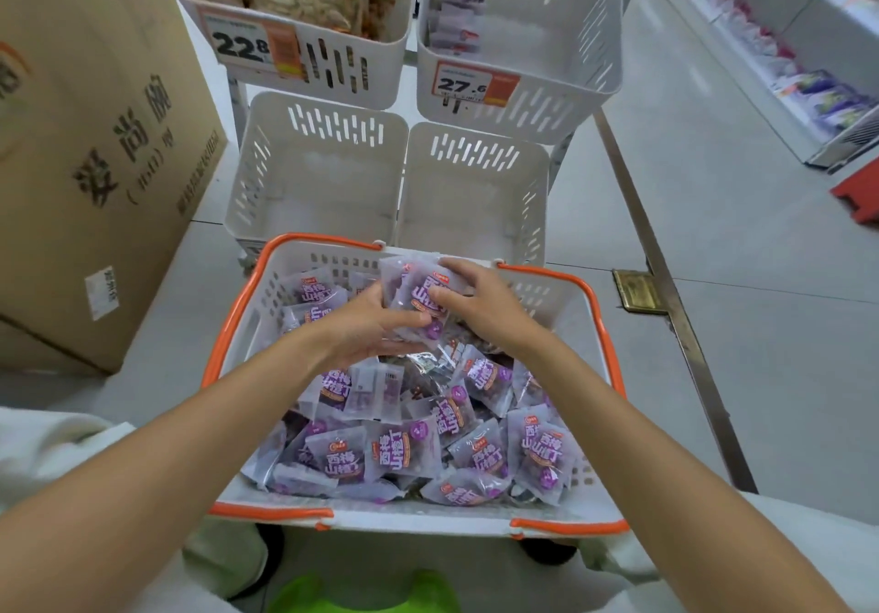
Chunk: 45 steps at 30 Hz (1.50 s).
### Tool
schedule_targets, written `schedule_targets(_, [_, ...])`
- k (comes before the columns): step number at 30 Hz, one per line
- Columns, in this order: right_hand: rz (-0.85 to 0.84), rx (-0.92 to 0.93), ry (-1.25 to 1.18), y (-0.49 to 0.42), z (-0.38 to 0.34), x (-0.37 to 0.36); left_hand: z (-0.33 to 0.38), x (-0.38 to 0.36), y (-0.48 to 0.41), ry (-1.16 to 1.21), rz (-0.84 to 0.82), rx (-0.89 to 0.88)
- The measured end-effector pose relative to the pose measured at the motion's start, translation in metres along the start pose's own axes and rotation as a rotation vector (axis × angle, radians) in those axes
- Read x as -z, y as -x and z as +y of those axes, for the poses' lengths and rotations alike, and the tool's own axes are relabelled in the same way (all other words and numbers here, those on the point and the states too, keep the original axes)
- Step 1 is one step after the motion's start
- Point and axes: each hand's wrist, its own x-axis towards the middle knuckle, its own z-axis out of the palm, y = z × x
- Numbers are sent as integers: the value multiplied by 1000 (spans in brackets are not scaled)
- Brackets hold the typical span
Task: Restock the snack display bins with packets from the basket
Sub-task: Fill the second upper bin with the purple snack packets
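"Purple-printed translucent snack packets [404,450] mostly lie heaped in your white plastic basket with the orange rim [238,317]; one small bunch [418,298] sits between your hands over its far end."

"Mind that bunch: the film looks slick, so a slackened squeeze could let it fan apart and fall short of the white slotted bins [323,175] beyond."

"Your arms both reach forward; your left hand [366,327] and right hand [480,303] pinch it, thumbs on its face, fingers curled round."
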Motion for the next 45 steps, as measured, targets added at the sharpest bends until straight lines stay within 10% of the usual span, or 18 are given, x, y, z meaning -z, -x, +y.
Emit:
schedule_targets(13, [-93, 134, -49, -84, -95, 117, 174, 3, -59, -800, -156, -343])
schedule_targets(18, [245, 291, 9, -125, -132, 198, 255, -8, -95, -1148, 318, -658])
schedule_targets(21, [438, 207, 217, -165, -118, 238, 275, 3, -120, -1523, 424, -544])
schedule_targets(27, [-188, -88, 213, -211, -88, 237, 265, 17, -152, -1854, 406, -411])
schedule_targets(35, [-261, -89, 93, -233, -72, 226, 258, 20, -155, -1801, 448, -504])
schedule_targets(41, [248, 165, 159, -190, -89, 204, 246, 11, -133, -1463, 511, -871])
schedule_targets(45, [292, 270, 51, -130, -91, 162, 209, -1, -100, -1310, 499, -860])
